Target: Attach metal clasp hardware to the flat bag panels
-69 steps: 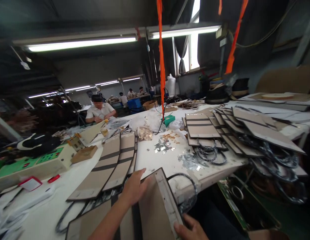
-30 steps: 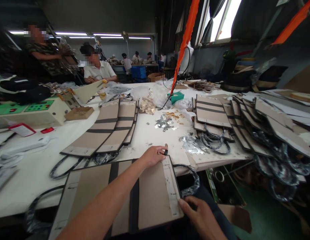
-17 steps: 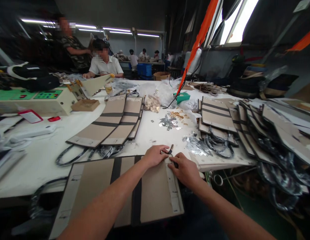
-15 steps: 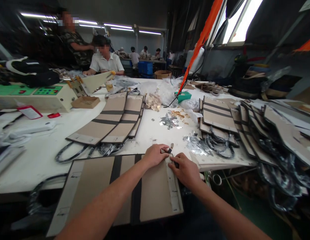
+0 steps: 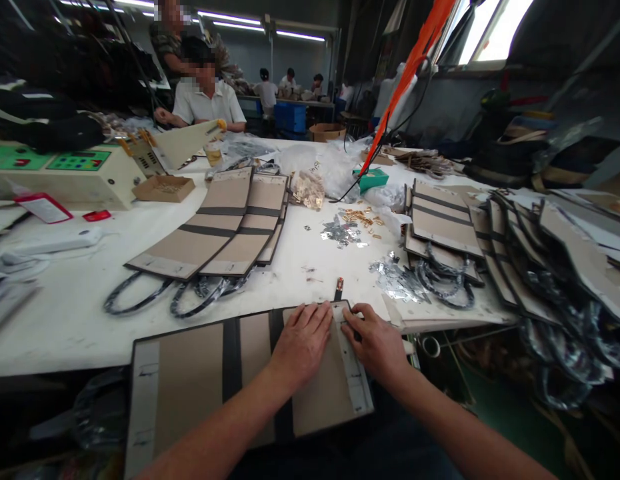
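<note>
A beige panel (image 5: 190,380) with dark stripes and a dark edge lies at the front of the white table, overhanging it. My left hand (image 5: 304,337) rests flat on the panel near its upper right, fingers stretched out. Beside it, at the pale right strip (image 5: 354,373), my right hand (image 5: 373,337) is closed with thumb and fingers pinched round a small dark thing that I cannot make out. A short dark tab with a metal end (image 5: 339,287) sticks up past the panel's top edge, between the hands.
Stacked panels (image 5: 240,223) with wrapped handles lie left; more panels (image 5: 443,223) stand right. Silver plates (image 5: 397,277) and gold pieces (image 5: 363,217) are scattered between. A control box (image 5: 65,177) sits at the left. An orange strip (image 5: 405,80) hangs down. People work behind the table.
My left hand has moved from the dark tab down onto the panel and flattened out. The tab now stands more upright. The view has shifted slightly.
</note>
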### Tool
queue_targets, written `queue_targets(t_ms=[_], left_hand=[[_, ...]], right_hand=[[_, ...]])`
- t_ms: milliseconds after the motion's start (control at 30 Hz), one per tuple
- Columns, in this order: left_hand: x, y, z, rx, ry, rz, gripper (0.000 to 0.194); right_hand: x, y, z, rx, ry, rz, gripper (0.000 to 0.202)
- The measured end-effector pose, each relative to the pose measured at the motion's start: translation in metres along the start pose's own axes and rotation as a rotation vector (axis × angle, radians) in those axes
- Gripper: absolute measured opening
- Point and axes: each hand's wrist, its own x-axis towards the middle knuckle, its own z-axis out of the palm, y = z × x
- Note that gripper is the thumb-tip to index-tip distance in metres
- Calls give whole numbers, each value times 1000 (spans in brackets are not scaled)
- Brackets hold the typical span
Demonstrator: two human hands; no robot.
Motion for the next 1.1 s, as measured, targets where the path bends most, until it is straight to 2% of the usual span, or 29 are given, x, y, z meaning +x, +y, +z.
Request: queue_targets(t_ms=[167, 267, 467, 833, 1000, 1100], left_hand=[[-1, 11, 4, 1, -30, -52, 56], [-1, 13, 7, -43, -19, -85, 55], [1, 9, 5, -92, -28, -75, 53], [2, 8, 2, -8, -39, -63, 51], [3, 5, 0, 22, -15, -46, 51], [3, 0, 2, 21, 13, -36, 51]], right_hand=[[2, 3, -1, 26, -24, -54, 34], [4, 7, -2, 24, -48, -55, 36], [4, 12, -4, 16, -102, -73, 39], [12, 7, -15, -80, -219, -147, 38], [14, -1, -25, -67, -194, -168, 35], [17, 7, -30, 30, -132, -117, 31]])
